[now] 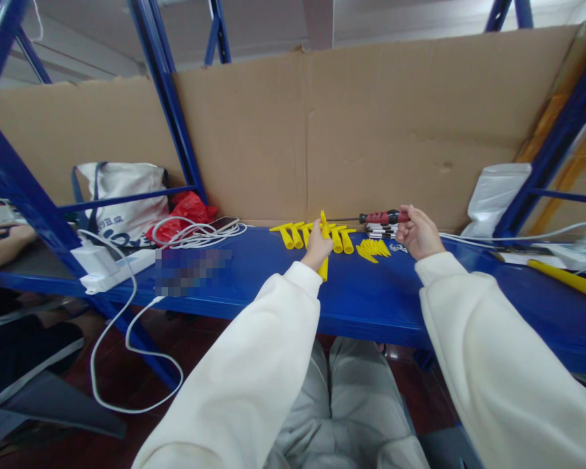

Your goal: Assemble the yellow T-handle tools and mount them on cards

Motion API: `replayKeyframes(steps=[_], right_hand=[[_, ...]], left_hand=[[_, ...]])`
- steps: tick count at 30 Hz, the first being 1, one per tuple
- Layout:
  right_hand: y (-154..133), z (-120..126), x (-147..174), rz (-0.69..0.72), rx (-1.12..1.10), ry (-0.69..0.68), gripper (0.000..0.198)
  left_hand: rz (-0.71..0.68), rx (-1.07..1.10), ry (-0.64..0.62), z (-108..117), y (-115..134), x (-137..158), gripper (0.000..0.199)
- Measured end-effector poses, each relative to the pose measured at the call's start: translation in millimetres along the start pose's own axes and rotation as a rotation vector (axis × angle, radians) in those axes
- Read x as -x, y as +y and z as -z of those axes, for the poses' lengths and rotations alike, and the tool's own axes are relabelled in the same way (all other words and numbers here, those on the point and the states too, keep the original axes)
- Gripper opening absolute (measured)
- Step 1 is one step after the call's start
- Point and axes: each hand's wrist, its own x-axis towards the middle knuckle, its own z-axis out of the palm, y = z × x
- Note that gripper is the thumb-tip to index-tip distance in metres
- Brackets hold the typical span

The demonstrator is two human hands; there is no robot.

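My left hand (318, 246) is closed around a yellow plastic tubular part (323, 268) and holds it upright above the blue table. In my right hand (420, 234) is a red and black screwdriver (378, 217), gripped at the end of its handle. Its shaft lies level and points left, its tip at the upper end of the yellow part; whether they touch I cannot tell. A row of similar yellow tubular parts (342, 240) rests behind my left hand. Small flat yellow pieces (372, 248) lie in a group to the right, with small white and black items (381, 231) behind them.
A cardboard panel (381, 130) closes off the back, between blue metal posts (168, 98). On the left are a white power strip (122, 268), coiled white cables (200, 233), a red bag (190, 208) and a cloth bag (127, 189). Another person's arm (4, 244) shows far left.
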Motion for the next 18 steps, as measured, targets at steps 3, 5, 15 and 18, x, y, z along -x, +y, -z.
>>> replayKeyframes(steps=[3, 5, 15, 18], right_hand=[[-2, -1, 2, -0.045, 0.020, -0.048, 0.026], [-3, -1, 2, -0.058, 0.019, -0.064, 0.027], [2, 8, -7, -0.038, 0.022, -0.074, 0.039], [4, 9, -9, -0.070, 0.012, -0.068, 0.038]], left_hand=[[0.042, 0.018, 0.016, 1, 4, 3, 0.073], [0.058, 0.023, 0.022, 2, 7, 5, 0.074], [0.070, 0.005, 0.016, 3, 11, 6, 0.069], [0.069, -0.012, 0.013, 3, 11, 6, 0.070]])
